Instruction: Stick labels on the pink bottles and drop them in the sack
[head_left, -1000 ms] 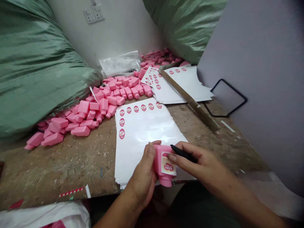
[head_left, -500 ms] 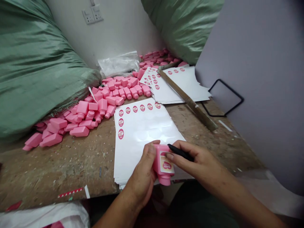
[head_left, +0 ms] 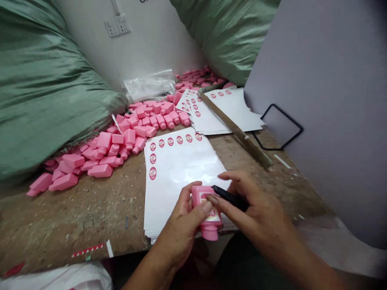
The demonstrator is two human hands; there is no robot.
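Observation:
My left hand (head_left: 183, 225) is closed round a small pink plastic bottle (head_left: 209, 233), which is tilted neck down towards me. A printed label (head_left: 213, 216) lies on its front face, and my left thumb presses on it. In my right hand (head_left: 260, 209) is a slim black tool (head_left: 229, 197) whose kind I cannot make out; its tip is by the bottle's upper edge. My right thumb touches the label, while the right forefinger is lifted off the tool. Under both hands lies a stack of white sticker sheets (head_left: 172, 193), with round red stickers along its far and left edges.
Many pink bottles (head_left: 130, 137) are heaped at the back left against a green sack (head_left: 60, 92). A hammer (head_left: 236, 129) with a wooden handle lies across more sticker sheets (head_left: 208, 117). A black wire frame (head_left: 282, 149) is at right by the grey panel (head_left: 320, 100).
My left thumb has moved from the bottle's side onto the label. The right forefinger has lifted away from the black tool. The view has shifted slightly.

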